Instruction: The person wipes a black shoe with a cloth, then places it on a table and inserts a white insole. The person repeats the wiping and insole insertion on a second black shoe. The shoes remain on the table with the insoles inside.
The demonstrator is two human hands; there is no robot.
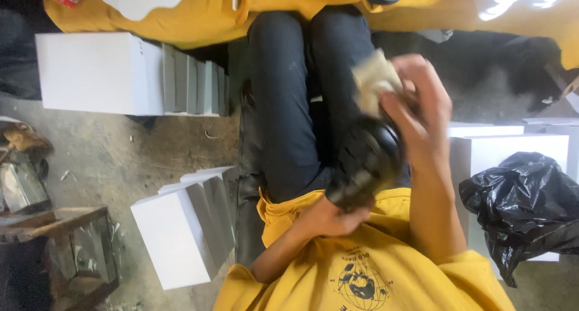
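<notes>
Black and shiny, a shoe (366, 166) sits in the middle of the view, held up over the person's lap. The picture looks upside down, so the yellow shirt (362, 275) is at the bottom and the dark trousers (289, 106) run up toward the top.

The left hand (329, 217) is under the shoe and wraps around its lower end, holding it tight. The right hand (416, 106) is above the shoe. Its fingers are closed on a pale, crumpled cloth (375, 82), and the cloth is just beside the top of the shoe. The view is a bit blurry there, so it is hard to tell if the cloth touches the shoe.

White boxes (99, 72) stand in a row on the dusty floor (120, 148) to one side, and more white boxes (181, 232) lean near the person's leg. On the other side a black plastic bag (525, 208) lies against another white box (512, 148).
</notes>
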